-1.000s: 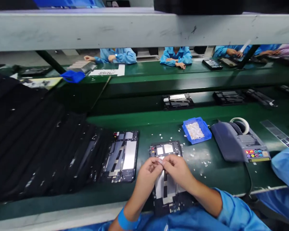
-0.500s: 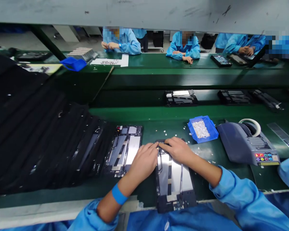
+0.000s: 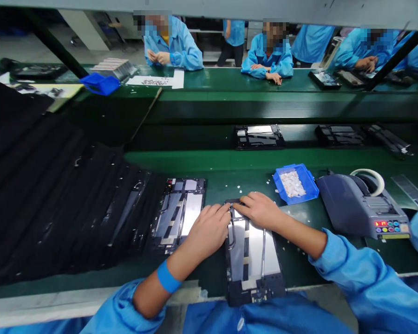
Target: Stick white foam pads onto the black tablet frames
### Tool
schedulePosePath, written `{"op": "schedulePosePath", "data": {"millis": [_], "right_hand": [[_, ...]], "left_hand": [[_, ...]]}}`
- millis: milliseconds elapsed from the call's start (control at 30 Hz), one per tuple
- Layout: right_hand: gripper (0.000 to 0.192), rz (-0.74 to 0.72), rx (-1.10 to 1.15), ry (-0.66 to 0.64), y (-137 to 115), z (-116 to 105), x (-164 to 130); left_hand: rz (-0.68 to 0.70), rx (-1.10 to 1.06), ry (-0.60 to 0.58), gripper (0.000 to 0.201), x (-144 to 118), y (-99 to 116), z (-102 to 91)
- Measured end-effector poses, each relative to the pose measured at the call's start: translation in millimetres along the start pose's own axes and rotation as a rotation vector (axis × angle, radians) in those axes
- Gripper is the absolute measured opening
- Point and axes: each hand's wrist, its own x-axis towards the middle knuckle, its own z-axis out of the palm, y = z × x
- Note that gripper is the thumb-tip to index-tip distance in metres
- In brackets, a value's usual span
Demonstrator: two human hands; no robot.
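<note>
An open tablet chassis (image 3: 253,260) with silver plates lies flat on the green bench in front of me. My left hand (image 3: 208,228) rests on its upper left edge, fingers curled down onto it. My right hand (image 3: 259,209) presses on the top end of the chassis, fingertips meeting those of the left. Whether a small piece sits under the fingertips is hidden. A second chassis (image 3: 179,214) lies just left of my left hand.
A blue tray (image 3: 308,186) of small white pieces sits right of my hands, with a grey tape dispenser (image 3: 360,206) beyond it. A long overlapping row of black chassis (image 3: 55,195) fills the left. More chassis (image 3: 258,136) lie on the conveyor; other people sit opposite.
My hands were raised together over the chassis, pinching a small piece; they came down onto its top end and now press there. The view has tilted upward.
</note>
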Motion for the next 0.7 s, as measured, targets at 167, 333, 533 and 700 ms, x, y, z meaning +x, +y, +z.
{"op": "schedulePosePath", "data": {"millis": [167,333,533,700], "right_hand": [[0.038,-0.075,-0.032,-0.033,11,-1,1],[0.038,-0.124,-0.045,-0.012,15,2,1],[0.035,-0.130,-0.032,0.005,16,2,3],[0.036,-0.117,0.024,0.000,18,5,2]], "left_hand": [[-0.014,-0.002,-0.022,0.023,4,-5,-4.1],[0.020,0.102,-0.077,0.027,5,2,-4.7],[-0.035,-0.098,-0.044,0.019,10,-4,-7.4],[-0.278,-0.513,0.022,0.018,24,-19,-2.1]]}}
